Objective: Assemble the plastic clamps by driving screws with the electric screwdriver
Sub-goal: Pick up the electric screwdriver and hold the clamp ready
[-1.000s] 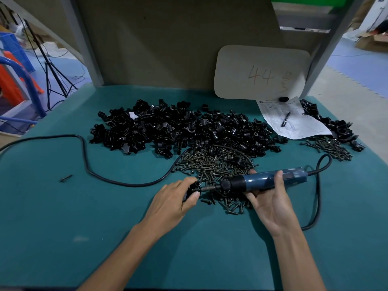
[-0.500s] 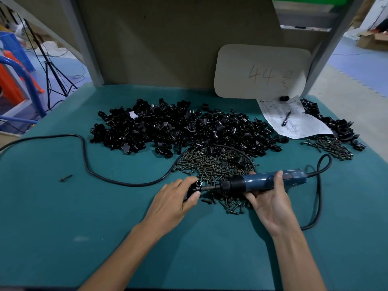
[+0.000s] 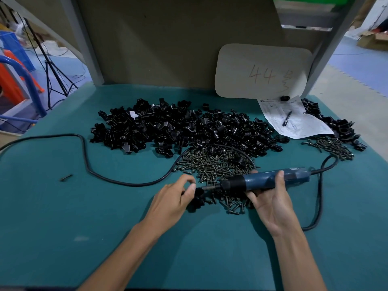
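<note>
My left hand [image 3: 174,198] pinches a black clamp [image 3: 198,199] steady on the tabletop [image 3: 84,238], midway toward its near edge beside the screw pile [image 3: 214,162], so my right hand [image 3: 270,198], wrapped round the electric screwdriver [image 3: 262,181], can level the bit into it.

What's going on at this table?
A person is putting small black plastic clamps together. The right hand grips a blue electric screwdriver, held about level. Its bit points at a clamp that the left hand pinches at the tip. Just behind the hands a heap of loose screws lies on the green table. Beyond that is a big pile of clamp parts.
</note>
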`<state>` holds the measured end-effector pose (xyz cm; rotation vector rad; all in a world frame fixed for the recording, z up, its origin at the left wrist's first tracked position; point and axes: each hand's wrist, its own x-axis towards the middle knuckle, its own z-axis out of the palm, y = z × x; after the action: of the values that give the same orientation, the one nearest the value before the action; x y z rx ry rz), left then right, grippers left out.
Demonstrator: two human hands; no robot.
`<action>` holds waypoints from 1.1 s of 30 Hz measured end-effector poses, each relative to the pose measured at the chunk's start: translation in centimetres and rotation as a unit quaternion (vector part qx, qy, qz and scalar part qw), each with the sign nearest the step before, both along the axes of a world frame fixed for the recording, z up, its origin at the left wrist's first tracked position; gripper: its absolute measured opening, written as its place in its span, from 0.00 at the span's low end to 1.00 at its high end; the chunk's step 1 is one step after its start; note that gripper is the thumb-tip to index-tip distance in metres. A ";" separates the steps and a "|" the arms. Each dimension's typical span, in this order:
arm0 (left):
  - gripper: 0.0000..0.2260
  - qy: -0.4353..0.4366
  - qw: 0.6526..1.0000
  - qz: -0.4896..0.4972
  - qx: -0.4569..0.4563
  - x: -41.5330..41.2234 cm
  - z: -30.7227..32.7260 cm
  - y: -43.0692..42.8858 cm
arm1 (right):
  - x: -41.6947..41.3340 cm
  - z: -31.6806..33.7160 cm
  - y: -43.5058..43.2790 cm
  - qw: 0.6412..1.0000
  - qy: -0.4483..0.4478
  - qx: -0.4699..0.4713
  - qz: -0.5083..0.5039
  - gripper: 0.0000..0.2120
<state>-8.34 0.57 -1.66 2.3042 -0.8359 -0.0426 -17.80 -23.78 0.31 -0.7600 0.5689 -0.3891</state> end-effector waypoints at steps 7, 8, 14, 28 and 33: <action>0.24 0.129 0.983 0.077 -0.105 -0.1 0.7 0.2 | 0.0 0.2 0.3 1.000 -0.021 0.016 -0.004 0.33; 0.24 0.137 0.981 0.082 -0.106 -0.2 0.7 0.2 | 0.0 0.2 0.3 1.000 -0.021 0.018 -0.004 0.33; 0.27 0.253 0.961 0.035 -0.110 0.7 1.8 0.4 | -0.2 0.4 0.2 0.999 -0.035 0.022 -0.004 0.33; 0.20 0.298 0.939 0.024 -0.172 1.8 3.3 2.1 | -1.8 2.9 -5.2 0.962 0.128 -0.219 -0.105 0.26; 0.16 0.371 0.899 0.022 -0.230 1.9 4.3 2.1 | -3.9 1.2 -7.6 0.873 0.263 -0.409 -0.047 0.12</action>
<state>-6.42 2.67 2.60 1.6477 -0.3374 -0.6003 -21.71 -31.38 1.56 -1.6925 0.9726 -0.5232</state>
